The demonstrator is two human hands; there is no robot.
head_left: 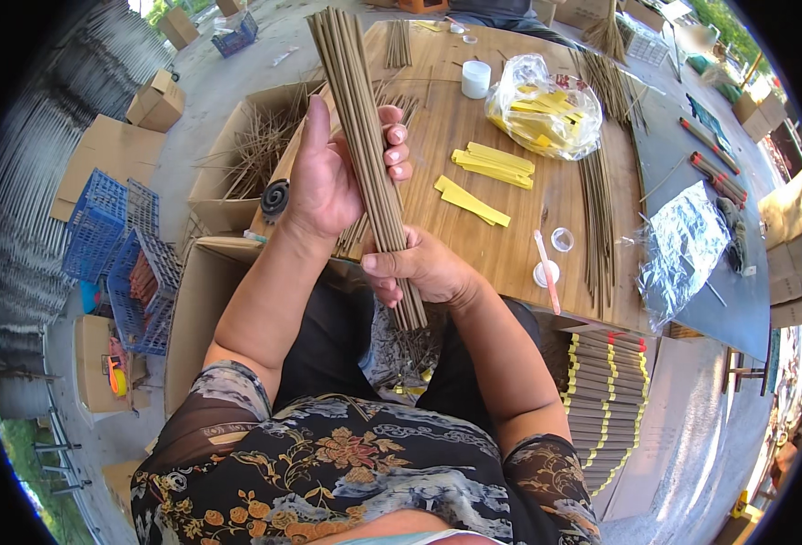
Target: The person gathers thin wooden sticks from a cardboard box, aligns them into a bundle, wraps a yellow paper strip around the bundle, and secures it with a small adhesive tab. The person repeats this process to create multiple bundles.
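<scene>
Holds a thick, tilted bundle of thin brown sticks [364, 145] raised at the near edge of a brown wood-grain tabletop [510, 272], with its upper end leaning toward the far left and its lower end above the gap between the legs of the black trousers [323, 336]. Cradles the upper part in the left hand [323, 177], with thumb spread away and fingers curved behind, tips showing at the right side. Clasps the lower part in the right hand [433, 268], pressing thumb across the front. Faces two flat piles of yellow strips [496, 165] mid-surface, a clear plastic bag [582, 136] of more strips toward the far edge, a white round tub [475, 82] just left of it, and loose brown sticks [598, 236] along the right edge. Has a pale pink flat stick [543, 250] across a small white round lid [540, 276] toward the near right corner.
</scene>
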